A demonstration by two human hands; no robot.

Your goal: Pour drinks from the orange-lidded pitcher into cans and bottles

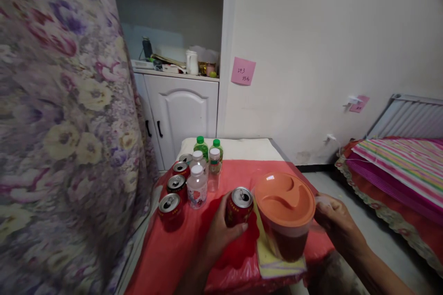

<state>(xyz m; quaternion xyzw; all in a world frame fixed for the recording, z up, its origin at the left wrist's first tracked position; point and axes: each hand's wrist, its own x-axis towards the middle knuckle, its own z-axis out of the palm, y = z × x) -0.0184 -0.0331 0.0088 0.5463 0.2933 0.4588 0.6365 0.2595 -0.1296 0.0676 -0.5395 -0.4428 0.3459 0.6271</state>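
My left hand [223, 228] is wrapped round an opened red drink can [238, 212], upright beside the pitcher. Darker red, a scalloped plate or tray [242, 251] shows beneath the can. My right hand [334, 216] is closed on the handle of a clear plastic pitcher [289, 242] with an orange lid [277, 200]. Dark liquid fills the pitcher's lower part. Under it lies a yellow cloth [268, 258]; whether the pitcher rests on it or hangs just above, I cannot tell.
Several opened cans [171, 209] line the table's left side. Beside them stand clear bottles with white caps [197, 189] and two green-capped bottles [200, 147]. Red plastic [159, 258] covers the table. A floral curtain [69, 124] hangs at left; a bed [408, 166] is at right.
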